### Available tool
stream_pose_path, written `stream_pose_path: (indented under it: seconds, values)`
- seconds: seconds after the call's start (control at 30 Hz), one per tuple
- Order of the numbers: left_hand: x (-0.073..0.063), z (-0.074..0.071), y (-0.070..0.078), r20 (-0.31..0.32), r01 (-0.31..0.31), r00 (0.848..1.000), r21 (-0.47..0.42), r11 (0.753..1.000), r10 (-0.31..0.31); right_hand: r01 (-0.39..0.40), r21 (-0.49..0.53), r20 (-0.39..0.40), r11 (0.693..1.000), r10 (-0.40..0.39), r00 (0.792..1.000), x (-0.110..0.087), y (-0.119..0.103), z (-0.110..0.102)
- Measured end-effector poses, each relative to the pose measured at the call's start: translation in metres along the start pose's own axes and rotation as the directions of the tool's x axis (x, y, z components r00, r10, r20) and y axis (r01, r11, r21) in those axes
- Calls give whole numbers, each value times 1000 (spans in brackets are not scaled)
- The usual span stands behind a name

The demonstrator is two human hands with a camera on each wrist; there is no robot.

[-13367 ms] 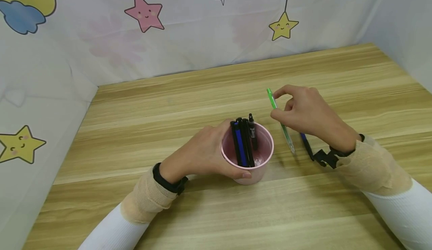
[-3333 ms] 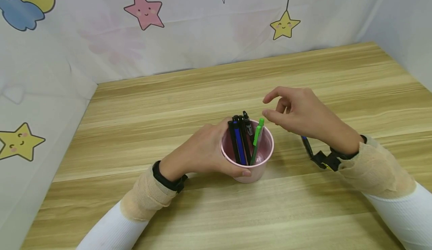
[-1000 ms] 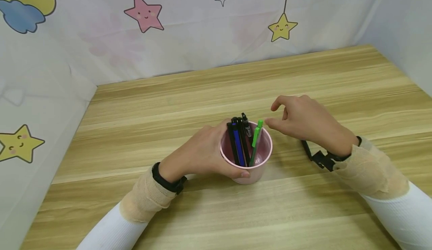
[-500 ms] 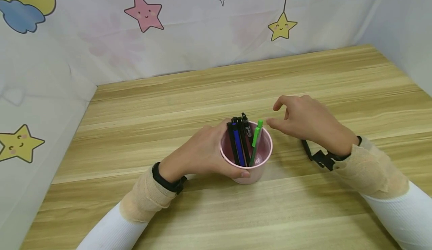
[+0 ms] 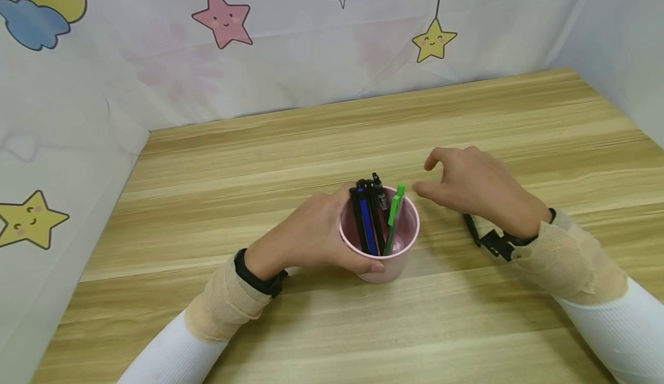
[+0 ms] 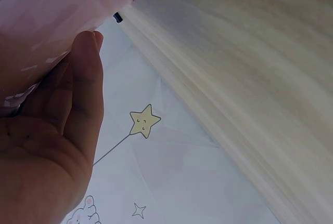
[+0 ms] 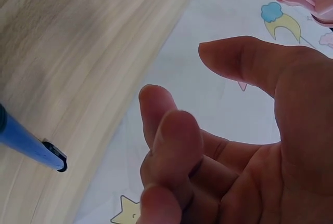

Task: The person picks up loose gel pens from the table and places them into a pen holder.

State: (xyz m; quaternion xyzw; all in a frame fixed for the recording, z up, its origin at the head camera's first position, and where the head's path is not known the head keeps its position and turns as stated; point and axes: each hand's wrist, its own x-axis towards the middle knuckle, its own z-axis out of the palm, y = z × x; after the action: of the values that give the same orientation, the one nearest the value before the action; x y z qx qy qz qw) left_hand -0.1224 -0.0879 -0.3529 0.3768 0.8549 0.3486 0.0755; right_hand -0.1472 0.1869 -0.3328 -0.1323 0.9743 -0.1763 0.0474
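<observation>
My left hand grips a pink cup from its left side, thumb along the near side just under the rim. In the left wrist view the fingers wrap against the cup's wall. Several black pens, a blue-and-black pen and a green pen with a clear barrel lean inside the cup. To the right of the cup, my right hand hovers with thumb and fingers apart and loosely bent, nothing between them. A dark pen lies under the right wrist; its blue barrel shows in the right wrist view.
The wood-grain table runs back to a white cloth printed with stars, which also hangs on the left. Black straps and tan wraps circle both wrists.
The green pen, pinched in my right hand 13.4 s ago, was in the cup by 3.3 s ago, released. Over the last second my right hand drifts slightly right. The left hand stays on the cup.
</observation>
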Motion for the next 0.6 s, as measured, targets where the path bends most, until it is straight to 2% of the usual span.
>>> stream_pose_path:
  seconds: [0.6]
  values:
    - [1, 0, -1, -8, -6, 1000, 8, 1000, 6, -29, -53, 14, 998, 30, 999, 4, 6, 2]
